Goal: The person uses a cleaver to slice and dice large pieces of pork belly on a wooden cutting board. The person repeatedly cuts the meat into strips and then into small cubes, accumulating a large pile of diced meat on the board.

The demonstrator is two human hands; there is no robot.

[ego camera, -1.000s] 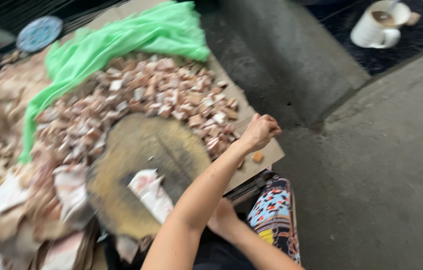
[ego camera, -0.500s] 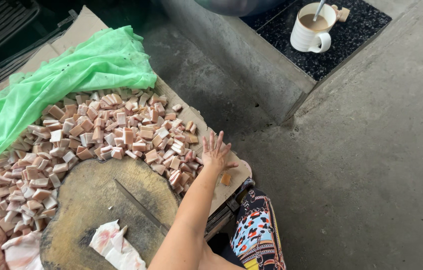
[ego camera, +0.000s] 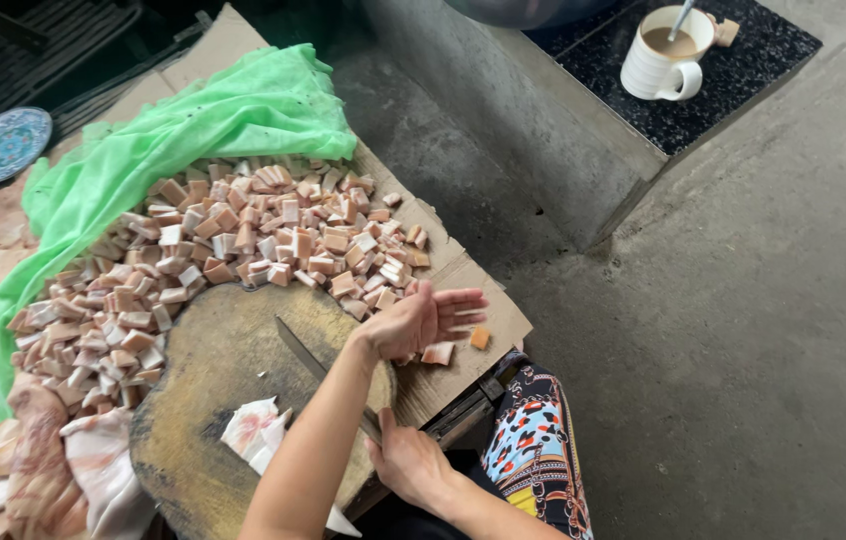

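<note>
Since the earlier frame our left hand [ego camera: 421, 318] has come back from the cubes [ego camera: 243, 250], now fingers spread flat, holding nothing, beside two stray pieces [ego camera: 455, 348]. On the block [ego camera: 213, 400] the knife [ego camera: 308, 358] lies with its long axis diagonal, tip up-left. Our right hand [ego camera: 408, 462] is clamped on its handle at the near rim.

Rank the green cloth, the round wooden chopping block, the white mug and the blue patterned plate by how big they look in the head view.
1. green cloth
2. round wooden chopping block, close behind the cloth and nearer the camera, so that order is unsure
3. white mug and blue patterned plate: these look alike, no ranking
</note>
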